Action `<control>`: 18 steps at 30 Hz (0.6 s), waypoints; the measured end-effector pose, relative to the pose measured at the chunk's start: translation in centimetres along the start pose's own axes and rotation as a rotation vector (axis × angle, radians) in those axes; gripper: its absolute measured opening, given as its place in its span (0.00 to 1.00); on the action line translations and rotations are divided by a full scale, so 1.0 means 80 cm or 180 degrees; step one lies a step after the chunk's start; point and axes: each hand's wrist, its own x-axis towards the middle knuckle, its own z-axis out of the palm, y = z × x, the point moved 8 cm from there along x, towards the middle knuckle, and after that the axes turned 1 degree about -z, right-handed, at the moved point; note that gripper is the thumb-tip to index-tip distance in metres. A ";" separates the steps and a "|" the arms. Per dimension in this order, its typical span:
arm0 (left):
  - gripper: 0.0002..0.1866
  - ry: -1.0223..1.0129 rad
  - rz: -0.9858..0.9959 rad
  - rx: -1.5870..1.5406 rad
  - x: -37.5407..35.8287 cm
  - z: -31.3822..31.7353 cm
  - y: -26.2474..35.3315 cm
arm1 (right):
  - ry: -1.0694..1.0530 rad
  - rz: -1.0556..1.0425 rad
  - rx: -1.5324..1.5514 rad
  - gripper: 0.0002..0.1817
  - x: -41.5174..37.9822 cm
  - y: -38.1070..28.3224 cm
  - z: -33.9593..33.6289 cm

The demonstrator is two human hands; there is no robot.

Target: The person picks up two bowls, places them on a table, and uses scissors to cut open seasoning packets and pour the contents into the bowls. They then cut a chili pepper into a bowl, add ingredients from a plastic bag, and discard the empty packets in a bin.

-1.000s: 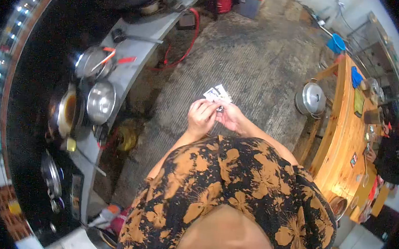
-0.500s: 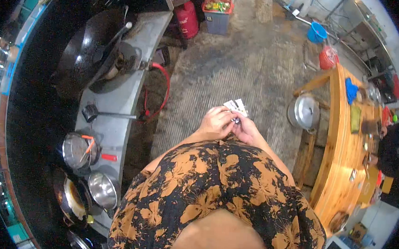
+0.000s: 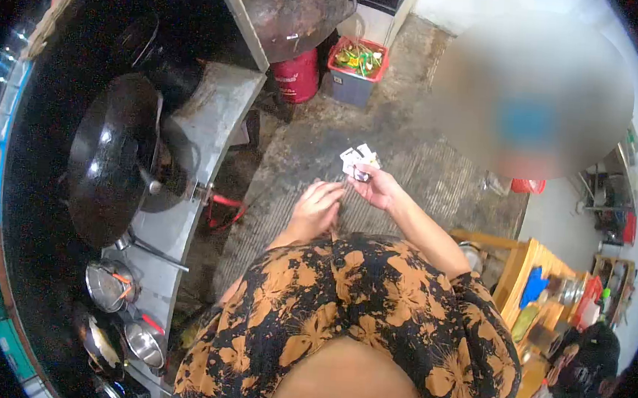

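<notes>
My right hand (image 3: pixel 376 188) is closed on several small white pieces (image 3: pixel 358 159) that look like packets or paper, spread above its fingertips. Something small and dark shows between the thumb and the white pieces, too small to name. Just to the left, my left hand (image 3: pixel 317 208) is apart from the right, its fingers bent and close together near my shirt front. Whether it holds anything is hidden.
A metal counter (image 3: pixel 174 263) on the left bears a large wok (image 3: pixel 115 159) and a steel bowl (image 3: pixel 144 340). A bin (image 3: pixel 351 89) and a red cylinder (image 3: pixel 296 77) stand ahead. On the right is a wooden table (image 3: pixel 518 281). A blurred patch covers the upper right.
The two hands have moved apart; the right hand has moved forward with the white pieces, while the left has shifted slightly left. The view has turned, bringing the bin and cylinder nearer.
</notes>
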 end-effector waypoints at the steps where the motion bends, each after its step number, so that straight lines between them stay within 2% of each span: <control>1: 0.17 -0.0013 -0.0148 0.0092 0.007 -0.010 -0.036 | 0.0036 0.0052 -0.0024 0.11 0.028 -0.015 0.013; 4: 0.16 -0.0197 -0.0705 0.0147 0.029 -0.007 -0.139 | 0.0212 -0.0244 -0.0209 0.11 0.091 -0.094 0.019; 7: 0.15 -0.0926 -0.1202 0.0050 0.061 0.015 -0.237 | 0.0404 -0.0325 -0.0235 0.11 0.140 -0.163 0.008; 9: 0.15 -0.1091 -0.1398 0.0046 0.099 0.012 -0.252 | 0.0404 -0.0479 -0.0273 0.12 0.155 -0.196 0.001; 11: 0.14 -0.1525 -0.0813 0.0688 0.143 0.023 -0.252 | 0.0493 -0.0558 -0.0409 0.12 0.179 -0.234 -0.015; 12: 0.13 -0.1753 -0.0844 0.0722 0.161 0.033 -0.257 | 0.0510 -0.0578 -0.0466 0.12 0.192 -0.255 -0.017; 16: 0.13 -0.1841 -0.0865 0.0440 0.210 0.075 -0.286 | 0.0761 -0.0541 -0.0656 0.11 0.269 -0.317 -0.033; 17: 0.13 -0.1808 -0.0948 0.0415 0.216 0.082 -0.295 | 0.0758 -0.0472 -0.0715 0.11 0.298 -0.335 -0.040; 18: 0.14 -0.1795 -0.1315 0.0486 0.215 0.082 -0.311 | 0.0923 -0.0444 -0.0998 0.11 0.327 -0.354 -0.048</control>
